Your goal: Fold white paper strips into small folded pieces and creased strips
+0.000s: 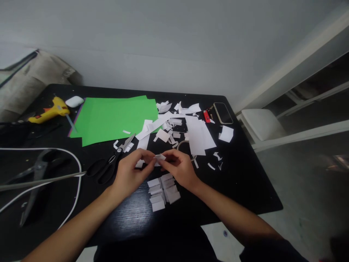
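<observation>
A small piece of white paper (pixel 159 159) is pinched between my two hands above the middle of the black table. My left hand (pixel 134 169) grips its left side with thumb and fingertips. On the other side my right hand (pixel 179 166) holds it the same way. Just below the hands lies a cluster of small folded white papers (pixel 163 193), set in two rough columns. Black-handled scissors (pixel 111 163) rest left of my left hand, blades pointing away. Partly behind my right hand sits a roll of tape (pixel 183 143).
Green sheets (pixel 117 118) cover the back left, beside a yellow glue gun (pixel 53 110) and a white mouse-like object (pixel 74 101). White strips and scraps (pixel 196 134) spread behind the hands. A red lighter (pixel 206 116) and phone (pixel 223 113) lie right. A white cable (pixel 79 182) loops left near larger shears (pixel 40 169).
</observation>
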Motion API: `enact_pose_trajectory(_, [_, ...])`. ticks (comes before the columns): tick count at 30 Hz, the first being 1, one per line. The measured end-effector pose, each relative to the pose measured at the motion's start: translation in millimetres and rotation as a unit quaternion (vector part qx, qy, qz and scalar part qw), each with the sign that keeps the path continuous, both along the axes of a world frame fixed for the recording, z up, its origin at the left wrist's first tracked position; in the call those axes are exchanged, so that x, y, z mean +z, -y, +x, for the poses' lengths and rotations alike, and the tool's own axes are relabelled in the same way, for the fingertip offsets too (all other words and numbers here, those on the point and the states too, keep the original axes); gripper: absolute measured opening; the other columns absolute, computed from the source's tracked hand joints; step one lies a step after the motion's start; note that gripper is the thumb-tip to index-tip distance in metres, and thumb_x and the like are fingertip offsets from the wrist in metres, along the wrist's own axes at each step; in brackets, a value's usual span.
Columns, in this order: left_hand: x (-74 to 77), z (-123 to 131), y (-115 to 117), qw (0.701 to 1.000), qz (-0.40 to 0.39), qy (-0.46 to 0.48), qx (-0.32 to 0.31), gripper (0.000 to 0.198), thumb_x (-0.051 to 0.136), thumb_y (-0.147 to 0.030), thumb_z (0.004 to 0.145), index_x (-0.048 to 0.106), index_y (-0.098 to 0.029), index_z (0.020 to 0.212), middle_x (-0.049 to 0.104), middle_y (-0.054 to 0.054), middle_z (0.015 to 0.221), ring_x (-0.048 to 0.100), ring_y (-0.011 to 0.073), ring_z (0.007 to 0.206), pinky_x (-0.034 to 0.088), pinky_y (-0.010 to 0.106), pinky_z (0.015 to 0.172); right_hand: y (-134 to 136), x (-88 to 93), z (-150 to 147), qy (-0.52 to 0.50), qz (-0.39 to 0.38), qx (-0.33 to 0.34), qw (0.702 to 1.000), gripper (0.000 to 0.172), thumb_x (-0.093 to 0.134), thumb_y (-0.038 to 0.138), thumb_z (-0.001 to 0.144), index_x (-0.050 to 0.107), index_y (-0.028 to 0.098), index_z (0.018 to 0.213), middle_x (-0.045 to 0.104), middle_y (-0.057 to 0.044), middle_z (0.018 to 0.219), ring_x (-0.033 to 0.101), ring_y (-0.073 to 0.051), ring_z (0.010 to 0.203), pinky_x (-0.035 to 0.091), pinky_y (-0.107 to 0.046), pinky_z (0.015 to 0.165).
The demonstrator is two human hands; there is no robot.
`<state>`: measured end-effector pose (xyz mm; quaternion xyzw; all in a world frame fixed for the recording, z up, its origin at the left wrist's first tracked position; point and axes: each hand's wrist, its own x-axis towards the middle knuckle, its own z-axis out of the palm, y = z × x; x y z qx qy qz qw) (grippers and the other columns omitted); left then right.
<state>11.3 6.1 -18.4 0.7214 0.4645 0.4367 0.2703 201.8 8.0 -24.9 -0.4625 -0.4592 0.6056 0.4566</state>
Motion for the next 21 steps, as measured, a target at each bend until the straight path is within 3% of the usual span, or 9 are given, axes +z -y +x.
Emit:
enact_pose_trajectory(2, [2.8,1,1,0.998,0.056,-0.023,-0.011,0.007,0.07,-0.013,0.092,0.068,-0.019,0.096,0.07,0.0,0.083,0.067,0.0118,0.075,0.055,0.023,0.071,0,-0.8,-1,-0.001,0.001,0.006,1.0,0.03,0.089,0.034,0.073,0.072,0.02,0.093,0.07,0.0,0.08,0.069,-0.015,0.07,0.062,-0.029,0.066])
enact_pose_trajectory(5, [5.1,0,1,0.993,0.105,-0.028,-0.045,0.01,0.068,-0.009,0.093,0.069,-0.018,0.099,0.071,0.003,0.09,0.069,0.014,0.083,0.056,0.025,0.075,-1,-0.8,0,-0.025,-0.003,0.023,0.999,0.034,0.092,0.028,0.068,0.072,0.021,0.094,0.073,0.0,0.085,0.072,-0.016,0.08,0.063,-0.03,0.077])
enact_pose_trajectory(8, [6.3,-2,1,0.992,0.098,-0.028,-0.081,0.016,0.066,-0.008,0.094,0.071,-0.018,0.107,0.071,0.007,0.1,0.07,0.016,0.092,0.058,0.028,0.08,-2,1.0,2,-0.058,-0.013,0.048,0.997,0.039,0.093,0.024,0.067,0.072,0.022,0.1,0.074,0.001,0.085,0.074,-0.016,0.083,0.062,-0.031,0.083])
enact_pose_trajectory(11, [8.8,-5,1,0.992,0.072,-0.028,-0.103,0.022,0.063,-0.009,0.096,0.071,-0.019,0.114,0.07,0.008,0.108,0.07,0.0175,0.099,0.058,0.03,0.084,-3,4.3,5,-0.1,-0.028,0.059,0.993,0.032,0.089,0.029,0.075,0.073,0.022,0.102,0.074,0.001,0.087,0.074,-0.015,0.083,0.064,-0.032,0.084])
enact_pose_trajectory(16, [12.2,-10,-4,0.993,0.033,-0.064,-0.094,0.02,0.059,-0.016,0.1,0.071,-0.023,0.114,0.068,0.008,0.124,0.068,0.0207,0.113,0.056,0.036,0.096,-7,6.7,7,-0.077,-0.012,0.025,0.997,0.02,0.082,0.035,0.082,0.071,0.021,0.092,0.073,0.0,0.085,0.074,-0.016,0.081,0.065,-0.03,0.074])
enact_pose_trajectory(21, [4.8,-14,-13,0.987,0.045,-0.145,-0.055,0.02,0.06,-0.024,0.099,0.063,-0.02,0.119,0.069,0.011,0.127,0.066,0.0262,0.12,0.053,0.047,0.103,-13,5.5,10,-0.016,0.011,-0.047,0.999,0.023,0.079,0.031,0.082,0.069,0.023,0.1,0.072,0.0,0.083,0.073,-0.017,0.078,0.062,-0.028,0.066])
